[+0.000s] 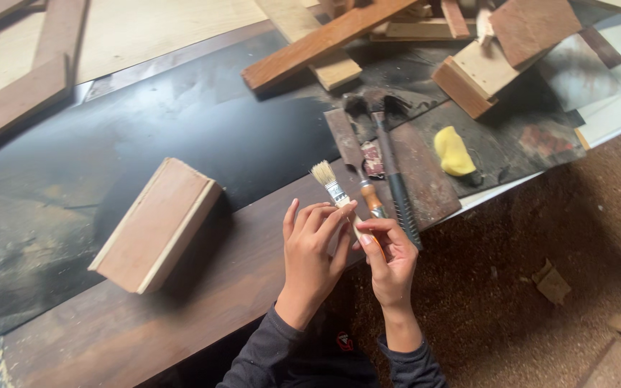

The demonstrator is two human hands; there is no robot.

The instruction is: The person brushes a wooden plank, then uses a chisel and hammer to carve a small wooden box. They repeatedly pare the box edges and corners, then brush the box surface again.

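Now, brush: the paintbrush (333, 192) is pinched by its handle between both hands; bristles point up and away to the left
Left hand (312, 253): fingers curled onto the handle
Right hand (391, 257): fingertips gripping the handle's lower end
Axis: slanted, handle end toward the body
Surface: dark workbench (181, 144); wooden block (156, 224) well left of the grip; hammer (389, 162) just beyond; yellow sponge (453, 151) farther right
Room: sawdust floor (540, 237) to the right

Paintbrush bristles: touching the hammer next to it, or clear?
Apart. The head view shows the paintbrush held up by the left hand and right hand; dark bench surface shows between its bristles and the hammer.
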